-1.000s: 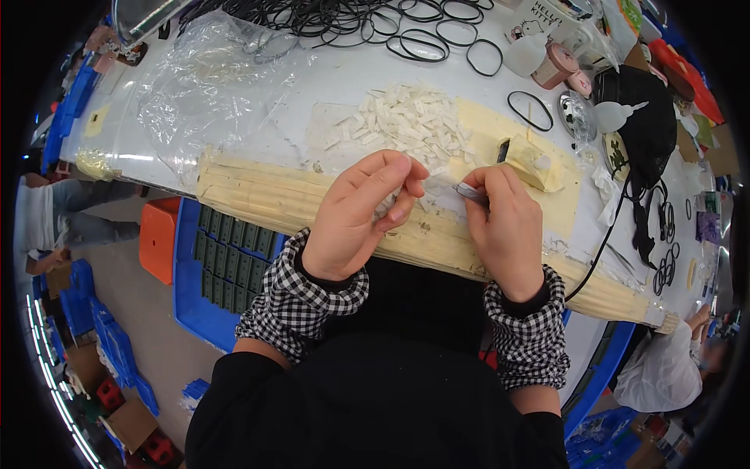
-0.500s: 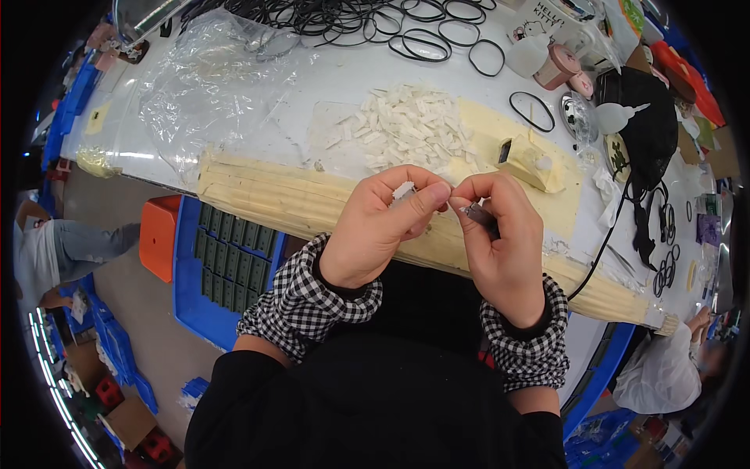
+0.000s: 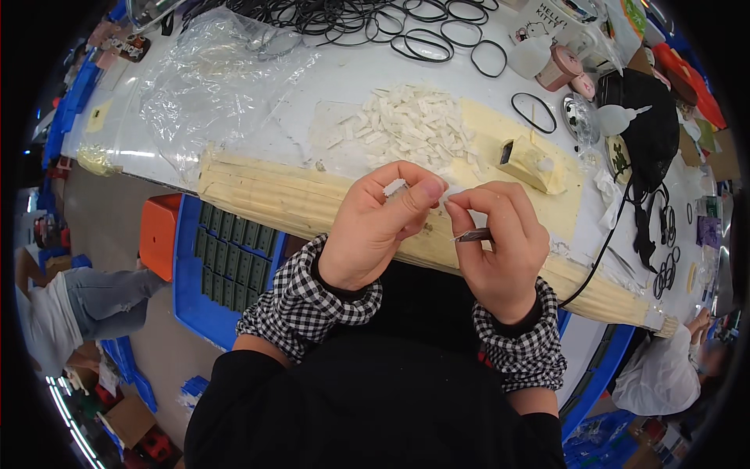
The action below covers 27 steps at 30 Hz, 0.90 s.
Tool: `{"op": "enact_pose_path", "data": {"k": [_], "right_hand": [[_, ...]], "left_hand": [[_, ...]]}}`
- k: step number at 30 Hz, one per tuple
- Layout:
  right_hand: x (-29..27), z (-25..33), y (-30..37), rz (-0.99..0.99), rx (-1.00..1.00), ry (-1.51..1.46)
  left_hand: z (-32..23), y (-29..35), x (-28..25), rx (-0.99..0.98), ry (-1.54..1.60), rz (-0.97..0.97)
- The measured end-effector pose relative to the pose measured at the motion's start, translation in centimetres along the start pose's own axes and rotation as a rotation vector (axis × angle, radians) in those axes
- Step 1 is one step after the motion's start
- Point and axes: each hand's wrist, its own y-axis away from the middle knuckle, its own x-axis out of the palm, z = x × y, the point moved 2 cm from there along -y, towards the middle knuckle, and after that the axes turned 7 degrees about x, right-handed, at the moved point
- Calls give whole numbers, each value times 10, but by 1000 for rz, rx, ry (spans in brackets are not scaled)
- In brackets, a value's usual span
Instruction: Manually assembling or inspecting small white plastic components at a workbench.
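Okay, so a white piece [image 3: 394, 187] is held in the left hand's [image 3: 358, 230] curled grip, and a thin dark tool [image 3: 474, 234] is pinched in the right hand's [image 3: 506, 246] grip. Nothing clearly finished can be made out, and judging by the big heap of white strips [image 3: 410, 129] left loose on the surface [image 3: 336, 82] just beyond, plenty remains; black rings [image 3: 312, 19] are piled farther back.

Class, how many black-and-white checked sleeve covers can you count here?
2: the left sleeve cover, just behind the left hand, and the right sleeve cover, just behind the right hand.
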Motion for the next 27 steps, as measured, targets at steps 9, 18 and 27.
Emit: {"op": "enact_pose_path", "data": {"k": [9, 18, 27], "right_hand": [[-7, 6, -5, 234, 126, -148], [-1, -2, -1, 264, 52, 127], [0, -1, -1, 266, 41, 152]], "left_hand": [[2, 0, -3, -39, 191, 107], [2, 0, -5, -39, 201, 216], [0, 0, -8, -42, 145, 198]]}}
